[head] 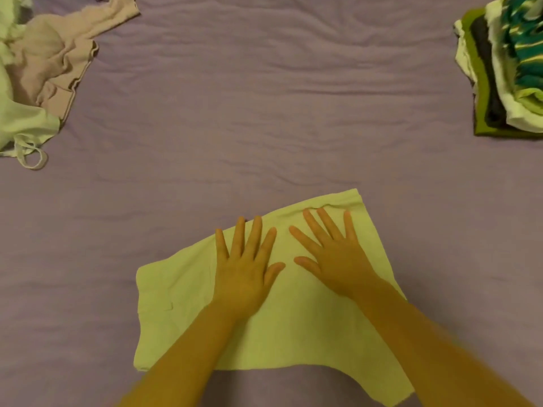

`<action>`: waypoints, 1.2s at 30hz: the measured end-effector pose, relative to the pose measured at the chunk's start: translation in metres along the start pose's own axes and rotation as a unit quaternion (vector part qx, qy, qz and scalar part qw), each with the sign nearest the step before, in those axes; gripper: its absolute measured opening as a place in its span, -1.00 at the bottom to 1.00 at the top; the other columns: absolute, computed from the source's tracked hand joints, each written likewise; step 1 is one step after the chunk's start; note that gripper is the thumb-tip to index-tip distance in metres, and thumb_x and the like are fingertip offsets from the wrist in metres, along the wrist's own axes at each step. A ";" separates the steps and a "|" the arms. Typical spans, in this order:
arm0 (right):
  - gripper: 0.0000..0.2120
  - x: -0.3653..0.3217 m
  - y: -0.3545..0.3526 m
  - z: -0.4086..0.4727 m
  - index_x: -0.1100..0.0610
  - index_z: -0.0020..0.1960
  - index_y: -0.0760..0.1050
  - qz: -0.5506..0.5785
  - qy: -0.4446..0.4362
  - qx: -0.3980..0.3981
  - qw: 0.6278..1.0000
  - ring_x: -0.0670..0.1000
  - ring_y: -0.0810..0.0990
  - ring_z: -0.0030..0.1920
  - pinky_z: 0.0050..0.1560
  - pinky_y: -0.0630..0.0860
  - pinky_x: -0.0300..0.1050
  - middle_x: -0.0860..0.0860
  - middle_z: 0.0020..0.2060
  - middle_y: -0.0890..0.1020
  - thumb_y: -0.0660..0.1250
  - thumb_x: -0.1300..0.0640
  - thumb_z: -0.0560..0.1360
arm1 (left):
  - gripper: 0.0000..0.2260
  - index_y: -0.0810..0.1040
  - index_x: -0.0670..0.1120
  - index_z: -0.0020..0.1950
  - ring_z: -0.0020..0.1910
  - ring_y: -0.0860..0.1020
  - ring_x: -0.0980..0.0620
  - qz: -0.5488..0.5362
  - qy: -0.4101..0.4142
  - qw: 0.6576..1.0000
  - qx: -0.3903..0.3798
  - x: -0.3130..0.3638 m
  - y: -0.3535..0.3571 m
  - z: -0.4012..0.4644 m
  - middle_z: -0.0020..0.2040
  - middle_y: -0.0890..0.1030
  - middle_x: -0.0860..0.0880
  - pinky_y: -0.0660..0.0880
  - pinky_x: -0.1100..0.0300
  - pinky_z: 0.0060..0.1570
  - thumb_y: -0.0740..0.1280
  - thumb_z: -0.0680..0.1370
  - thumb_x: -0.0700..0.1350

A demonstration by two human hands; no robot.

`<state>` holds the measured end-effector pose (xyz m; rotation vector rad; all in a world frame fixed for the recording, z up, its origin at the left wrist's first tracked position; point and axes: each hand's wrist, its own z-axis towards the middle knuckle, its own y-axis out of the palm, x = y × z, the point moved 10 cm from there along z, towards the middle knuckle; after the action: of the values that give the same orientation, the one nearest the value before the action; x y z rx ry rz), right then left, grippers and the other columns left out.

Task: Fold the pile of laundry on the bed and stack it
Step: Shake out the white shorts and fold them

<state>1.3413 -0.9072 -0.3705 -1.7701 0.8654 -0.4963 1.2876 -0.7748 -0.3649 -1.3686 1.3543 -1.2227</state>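
Both hands are lying flat on a pale yellow-green folded cloth garment (293, 327), which is sitting near the front edge of the view on the wrinkled purple bed sheet (264, 113). The left hand (244, 268) is resting palm-down on the garment's middle, fingers straight and spread, gripping nothing. The right hand (332, 257) is lying just beside it, also palm-down, fingers straight and fanned out, pressing on the cloth and not pinching it. Thumbs are pointing toward each other, close but apart. Both forearms are crossing the garment's near edge.

Far left: an unfolded heap is sitting on the sheet, made of a crumpled beige-pink garment (55, 60) touching a pale white-green garment with thin straps (20, 121). Far right: a stack of folded laundry (505, 71) is sitting well apart from the hands, showing green, dark, white and teal-patterned layers.
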 end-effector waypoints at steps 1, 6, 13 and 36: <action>-0.39 0.006 -0.003 0.007 -0.06 0.51 0.11 -0.006 -0.007 -0.003 1.000 0.21 0.19 0.48 0.37 0.10 0.40 0.09 0.49 0.23 -0.19 -0.30 0.55 | -0.42 0.18 0.03 0.54 0.51 0.11 -0.24 0.008 0.003 1.000 -0.007 -0.002 -0.003 0.011 0.54 0.16 -0.12 0.02 -0.36 0.41 -0.07 0.59 0.28; -0.32 0.010 0.007 0.022 -0.14 0.48 -0.33 -0.004 0.020 -0.032 0.999 0.15 -0.23 0.53 0.40 -0.32 0.30 -0.01 0.52 -0.22 -0.40 -0.41 0.43 | -0.42 -0.13 0.16 0.54 0.53 -0.10 -0.22 0.022 -0.028 0.996 -0.079 -0.017 0.011 0.024 0.55 -0.10 -0.06 -0.16 -0.32 0.41 -0.28 0.55 0.32; -0.29 -0.052 -0.005 -0.010 0.02 0.50 0.22 0.069 0.123 -0.008 0.990 0.30 0.20 0.46 0.36 0.11 0.41 0.18 0.47 0.25 -0.16 -0.34 0.51 | -0.33 0.05 0.02 0.57 0.50 0.16 -0.09 -0.039 -0.098 0.992 -0.073 -0.067 -0.012 -0.006 0.54 0.19 -0.03 0.11 -0.06 0.43 0.00 0.55 0.35; -0.41 -0.169 -0.020 -0.010 -0.22 0.51 -0.15 0.383 0.084 -0.060 0.918 -0.04 -0.12 0.54 0.50 -0.09 0.02 -0.14 0.54 -0.06 0.00 -0.27 0.56 | -0.64 0.52 0.05 0.16 0.03 0.62 0.07 -0.688 -0.328 0.639 -0.107 -0.131 -0.050 -0.117 0.11 0.61 0.00 0.55 0.22 -0.13 0.40 0.40 0.11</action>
<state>1.2305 -0.7826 -0.3362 -1.3508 1.6351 -0.0723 1.1894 -0.6329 -0.3055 -2.8139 -0.3496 -1.1012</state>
